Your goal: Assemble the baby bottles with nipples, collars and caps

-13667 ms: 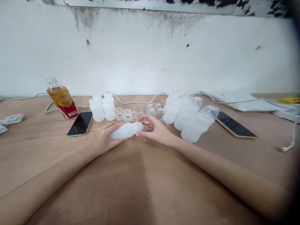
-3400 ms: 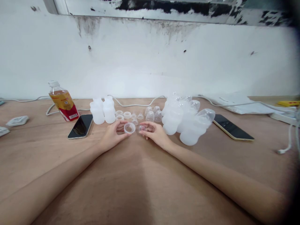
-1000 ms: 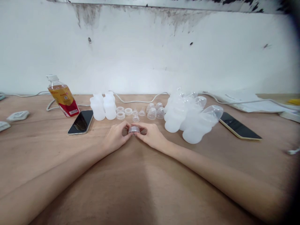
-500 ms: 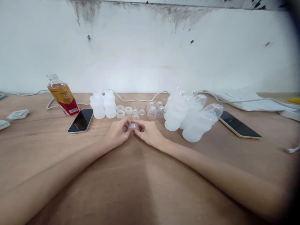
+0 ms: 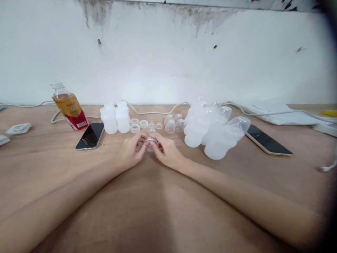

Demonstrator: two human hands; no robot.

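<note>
My left hand [image 5: 130, 153] and my right hand [image 5: 167, 151] meet at the middle of the wooden table [image 5: 158, 211], fingers pinched from both sides on a small white screw ring with a clear teat in it [image 5: 151, 143]. Just behind lie loose white rings [image 5: 139, 125], small clear teats [image 5: 155, 125] and clear dome caps [image 5: 173, 123]. Two open white bottles [image 5: 116, 118] stand to the left of them. A heap of capped white bottles [image 5: 213, 130] lies to the right of my right hand.
A tea bottle with a red label [image 5: 68, 107] and a black phone [image 5: 90, 135] lie at the left. A second phone [image 5: 268, 140] lies at the right. White cables [image 5: 155, 112] run along the wall; papers [image 5: 273, 114] sit at the back right.
Over the last second both hands have kept hold of the ring and teat, tipping it slightly. Earlier, the hands held a whole bottle, then the ring and teat apart.
</note>
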